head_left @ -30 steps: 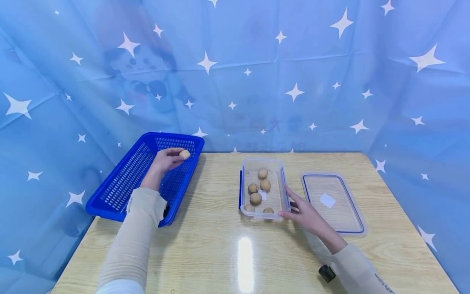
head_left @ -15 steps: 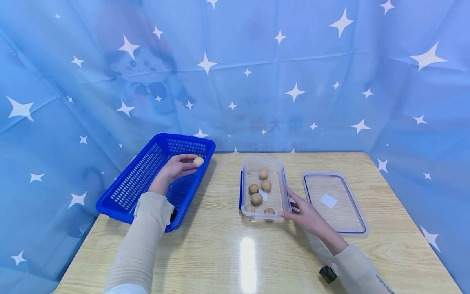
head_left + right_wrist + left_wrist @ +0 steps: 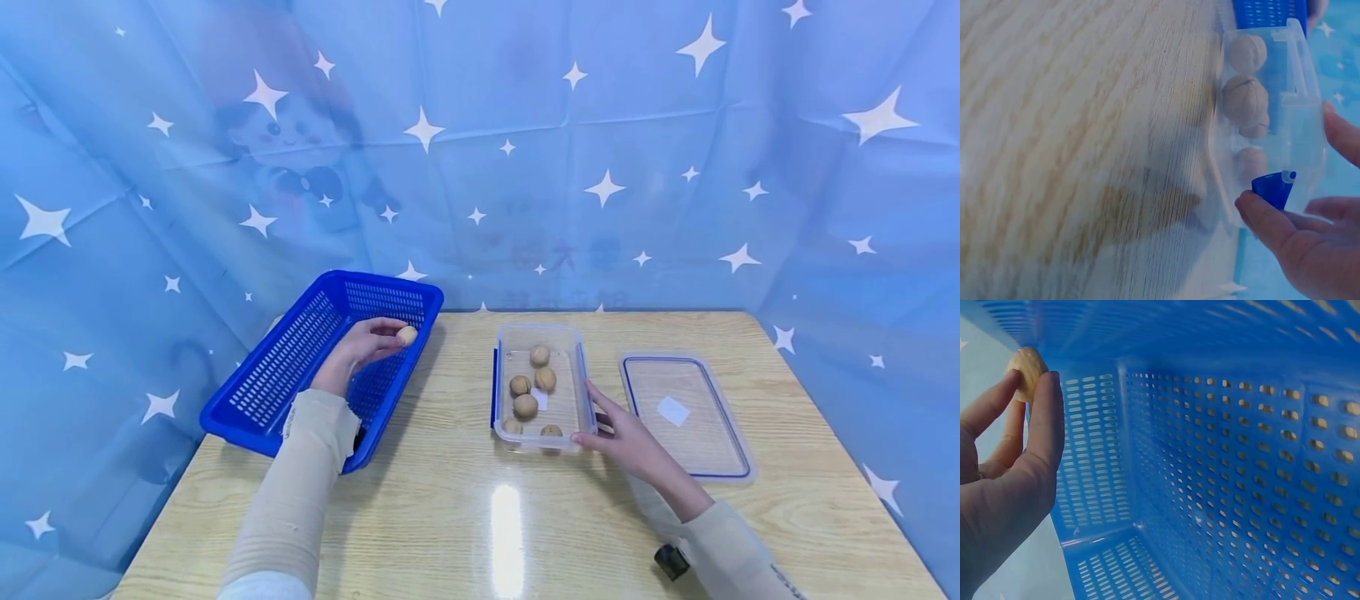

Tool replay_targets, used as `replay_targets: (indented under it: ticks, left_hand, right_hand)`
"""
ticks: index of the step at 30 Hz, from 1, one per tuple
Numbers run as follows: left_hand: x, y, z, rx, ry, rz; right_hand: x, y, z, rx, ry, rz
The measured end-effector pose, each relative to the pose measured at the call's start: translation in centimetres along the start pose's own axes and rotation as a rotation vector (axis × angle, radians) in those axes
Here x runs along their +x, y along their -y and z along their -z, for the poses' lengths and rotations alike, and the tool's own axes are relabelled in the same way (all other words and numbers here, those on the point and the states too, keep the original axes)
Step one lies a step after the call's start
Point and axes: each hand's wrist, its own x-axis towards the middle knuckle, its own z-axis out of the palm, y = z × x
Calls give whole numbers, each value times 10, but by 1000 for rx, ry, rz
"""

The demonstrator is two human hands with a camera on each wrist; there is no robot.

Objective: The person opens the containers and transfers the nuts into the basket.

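Observation:
My left hand point(image 3: 365, 344) pinches a walnut point(image 3: 407, 335) between thumb and fingertips, over the blue plastic basket point(image 3: 292, 342). The left wrist view shows the same walnut point(image 3: 1027, 374) beside the basket's slotted wall point(image 3: 1094, 444). With thumb and fingers spread around its near right corner, my right hand point(image 3: 628, 440) holds a clear plastic food container point(image 3: 562, 417). Several walnuts point(image 3: 525, 407) lie inside it, along with a small white packet point(image 3: 538, 398). Seen from the right wrist, the thumb touches the container by a blue clip point(image 3: 1274, 189).
A clear lid point(image 3: 693, 450) with a blue seal lies flat to the right of the container, a white square on it. All stand on a wood-grain table point(image 3: 435, 508). Behind hangs a blue curtain point(image 3: 480, 125) with white stars.
The blue basket has shifted right and slightly nearer, toward the container. My left hand has moved right with it, still pinching the walnut. My right hand stays on the container.

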Motion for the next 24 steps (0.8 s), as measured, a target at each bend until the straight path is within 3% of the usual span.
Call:
replay_targets:
  ticks: [14, 24]
  left_hand:
    - [3, 7, 0, 26, -32, 47]
    - [-3, 4, 1, 65, -82, 30]
  right_hand:
    - [-1, -1, 0, -16, -5, 4]
    - [-1, 1, 1, -29, -8, 12]
